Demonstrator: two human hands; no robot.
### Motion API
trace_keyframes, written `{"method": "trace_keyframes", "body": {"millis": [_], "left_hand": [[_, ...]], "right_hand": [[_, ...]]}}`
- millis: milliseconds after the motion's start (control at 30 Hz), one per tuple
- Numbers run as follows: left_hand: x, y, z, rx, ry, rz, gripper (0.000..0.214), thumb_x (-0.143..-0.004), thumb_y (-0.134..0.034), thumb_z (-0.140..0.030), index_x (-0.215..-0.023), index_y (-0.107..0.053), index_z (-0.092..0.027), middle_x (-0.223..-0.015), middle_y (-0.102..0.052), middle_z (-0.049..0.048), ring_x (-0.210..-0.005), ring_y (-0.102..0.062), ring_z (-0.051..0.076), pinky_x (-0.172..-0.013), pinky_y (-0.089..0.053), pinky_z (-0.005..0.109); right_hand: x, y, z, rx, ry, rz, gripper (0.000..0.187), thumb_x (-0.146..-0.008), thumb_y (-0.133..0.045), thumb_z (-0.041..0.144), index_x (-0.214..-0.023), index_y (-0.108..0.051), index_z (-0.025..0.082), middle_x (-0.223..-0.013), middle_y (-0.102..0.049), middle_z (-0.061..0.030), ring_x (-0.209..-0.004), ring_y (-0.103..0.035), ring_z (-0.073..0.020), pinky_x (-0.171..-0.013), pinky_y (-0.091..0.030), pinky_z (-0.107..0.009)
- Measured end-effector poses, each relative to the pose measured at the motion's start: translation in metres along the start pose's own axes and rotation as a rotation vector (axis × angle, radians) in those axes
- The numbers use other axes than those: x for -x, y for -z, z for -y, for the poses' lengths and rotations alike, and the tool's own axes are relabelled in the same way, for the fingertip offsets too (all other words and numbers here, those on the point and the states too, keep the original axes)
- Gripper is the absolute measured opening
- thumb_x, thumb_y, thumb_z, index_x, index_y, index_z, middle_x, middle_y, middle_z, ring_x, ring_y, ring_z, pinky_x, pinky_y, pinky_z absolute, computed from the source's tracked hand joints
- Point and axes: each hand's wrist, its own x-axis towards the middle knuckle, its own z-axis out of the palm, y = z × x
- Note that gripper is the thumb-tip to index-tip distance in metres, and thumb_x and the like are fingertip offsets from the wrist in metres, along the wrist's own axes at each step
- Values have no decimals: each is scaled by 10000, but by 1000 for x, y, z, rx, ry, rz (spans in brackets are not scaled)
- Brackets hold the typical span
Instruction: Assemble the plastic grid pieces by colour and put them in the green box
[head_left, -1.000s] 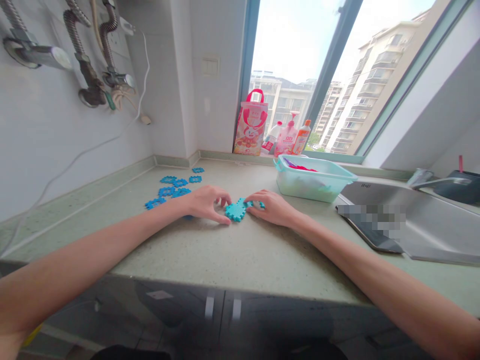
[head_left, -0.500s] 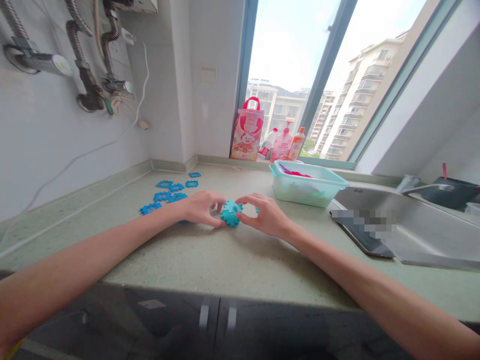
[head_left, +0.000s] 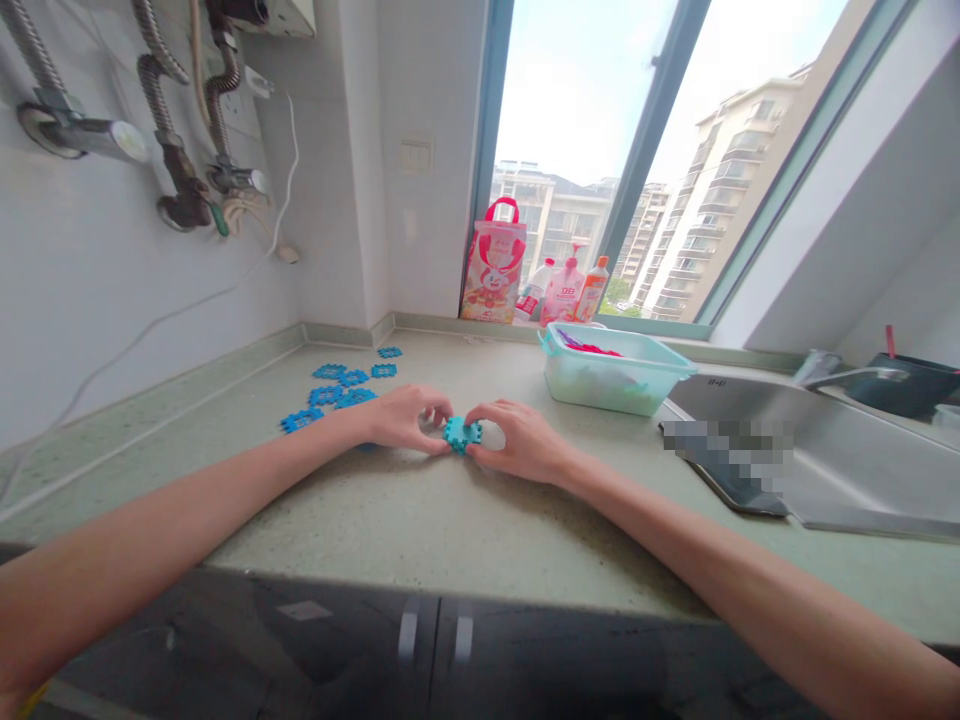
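Observation:
A small teal cluster of interlocking puzzle pieces stands on the green speckled countertop, pinched from both sides. My left hand grips its left side with curled fingers. My right hand closes on its right side, fingers wrapped over it. Most of the cluster is hidden between the fingers. Several loose blue puzzle pieces lie flat on the counter, to the left of my left hand.
A pale green plastic tub with red items inside stands behind my right hand. A steel sink and tap lie to the right. A red-handled bag and bottles line the windowsill. Pipes and a cord hang on the left wall.
The teal pieces lay flat a second ago; both hands lifted them on edge and have pressed closer together, so the cluster now looks smaller and more covered.

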Motion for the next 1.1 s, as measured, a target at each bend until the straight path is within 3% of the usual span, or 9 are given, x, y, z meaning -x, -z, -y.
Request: {"method": "trace_keyframes", "body": {"millis": [167, 333, 433, 567, 800, 1000, 1100], "left_hand": [[1, 1, 2, 10, -21, 19, 359, -776, -801, -422, -1068, -769, -216, -904, -730, 12, -824, -652, 175, -769, -481, 269], [2, 5, -1, -2, -6, 33, 535, -749, -862, -564, -1147, -767, -219, -941, -731, 23, -862, -651, 192, -795, -473, 286], [2, 5, -3, -20, -10, 35, 492, -772, -841, -565, -1095, -768, -201, -939, -733, 28, -854, -639, 192, -793, -463, 296], [3, 5, -2, -22, -32, 24, 464, -776, -827, -536, -1078, -768, -189, -926, -722, 35, -843, -635, 197, -791, -467, 309], [1, 3, 0, -31, -23, 35, 569, -770, -830, -612, -1165, -767, -207, -967, -717, 47, -861, -633, 210, -798, -477, 320], [-1, 1, -4, 3, 35, 17, 472, -791, -796, -567, -1061, -762, -181, -912, -716, 40, -831, -633, 199, -767, -474, 306], [-2, -1, -6, -13, 67, 9, 445, -797, -785, -564, -1025, -759, -182, -897, -715, 35, -809, -634, 193, -742, -463, 301]], "right_hand": [[-1, 3, -1, -32, 65, 39, 306, -945, -758, 324, -1236, -697, 250, -1197, -781, -97, -1155, -709, -283, -1042, -530, -464], [2, 29, -23, 74, 20, -14, 435, -965, -721, 389, -1371, -678, 239, -1308, -757, -121, -1231, -685, -317, -1113, -499, -513], [12, 49, -49, 137, -123, 74, 595, -913, -755, 414, -1469, -639, 236, -1351, -740, -142, -1252, -684, -352, -1102, -513, -527], [24, 61, -76, 12, -209, 245, 751, -860, -791, 474, -1544, -589, 241, -1387, -732, -125, -1214, -717, -330, -1090, -534, -468], [21, 54, -80, -59, -215, 195, 590, -873, -764, 380, -1440, -683, 238, -1215, -793, -98, -1047, -748, -271, -979, -564, -408], [17, 56, -70, -23, -177, 223, 641, -832, -759, 329, -1455, -691, 197, -1083, -752, -99, -908, -697, -235, -908, -552, -387], [14, 58, -62, -114, -125, 226, 525, -858, -712, 322, -1373, -750, 229, -1053, -706, -80, -909, -671, -214, -914, -540, -375]]}}
